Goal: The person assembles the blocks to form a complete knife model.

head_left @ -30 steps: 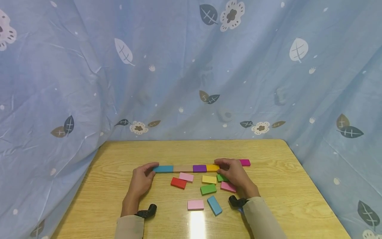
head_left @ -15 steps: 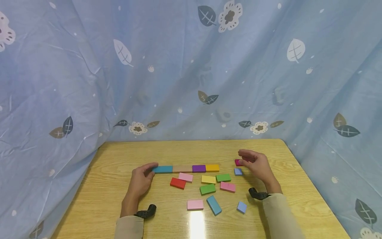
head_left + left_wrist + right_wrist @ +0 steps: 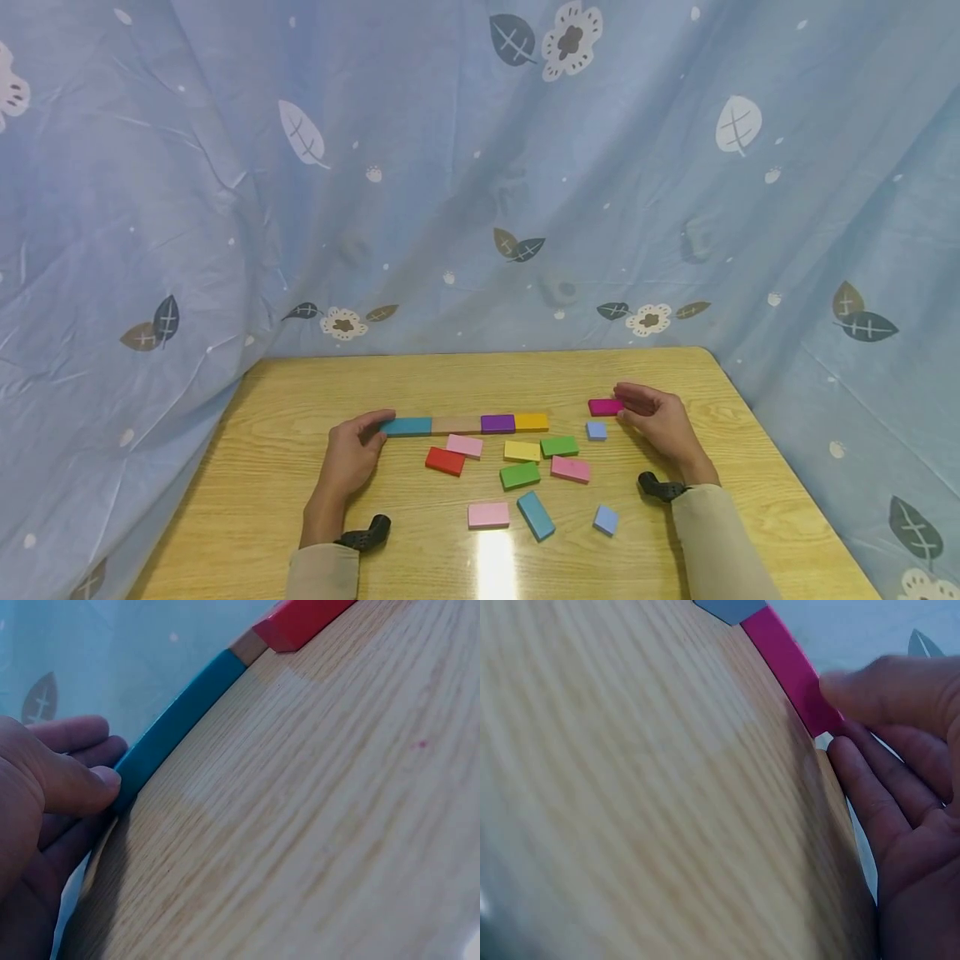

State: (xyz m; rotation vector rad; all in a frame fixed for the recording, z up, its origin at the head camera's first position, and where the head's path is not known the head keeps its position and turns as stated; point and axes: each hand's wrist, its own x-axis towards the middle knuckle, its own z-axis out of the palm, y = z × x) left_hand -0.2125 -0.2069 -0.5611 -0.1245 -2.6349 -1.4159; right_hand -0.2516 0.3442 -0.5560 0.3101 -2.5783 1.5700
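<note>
My left hand (image 3: pixel 355 454) pinches the left end of a teal block (image 3: pixel 407 427), its thumb on the near face in the left wrist view. That block begins a straight row with a tan block (image 3: pixel 456 426), a purple block (image 3: pixel 498 424) and a yellow-orange block (image 3: pixel 532 422). Off to the right, my right hand (image 3: pixel 663 427) has thumb and fingers about the right end of a magenta block (image 3: pixel 603 407). In the right wrist view the thumb lies against the magenta block's (image 3: pixel 787 667) near face; its far side is partly hidden.
Nearer than the row lie a red block (image 3: pixel 446 461), a pale yellow block (image 3: pixel 522 451), pink blocks and green blocks. A blue block (image 3: pixel 536 516) lies aslant closer in. Two small light-blue blocks are at right, one (image 3: pixel 596 431) just below the magenta block. A patterned curtain (image 3: pixel 480 167) hangs behind the table.
My right hand has left the yellow-orange block and moved right to the magenta block's right end, uncovering a green block and the small light-blue blocks. My left hand stays at the teal block.
</note>
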